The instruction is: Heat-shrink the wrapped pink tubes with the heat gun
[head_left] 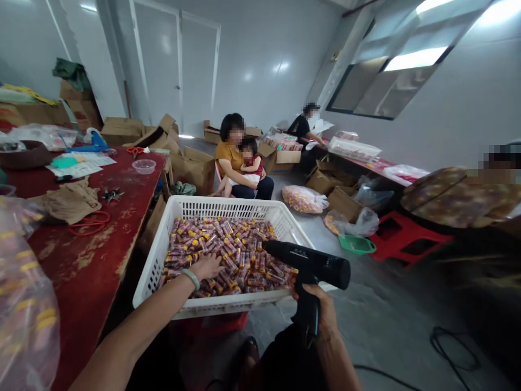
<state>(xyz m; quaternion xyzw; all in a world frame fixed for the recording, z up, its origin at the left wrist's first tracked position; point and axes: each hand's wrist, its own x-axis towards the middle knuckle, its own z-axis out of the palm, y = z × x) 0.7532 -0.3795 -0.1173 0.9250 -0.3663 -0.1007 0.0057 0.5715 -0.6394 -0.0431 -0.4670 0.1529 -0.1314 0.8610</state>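
A white plastic basket (299,231) holds a thick layer of small clear tubes (228,244) with yellow caps and reddish contents. My left hand (207,267), with a pale bracelet at the wrist, rests palm down on the tubes, its fingers spread. My right hand (319,304) is wrapped round the handle of a black heat gun (313,260). The gun's nozzle points left over the tubes, above the basket's right part.
A worn red table (77,271) at left bears a cloth, scissors and a big bag of tubes (24,326). Ahead sit a person (230,157) and a child. Another person works farther back; one sits at right. A red stool (407,239) and black cable (451,353) are at right.
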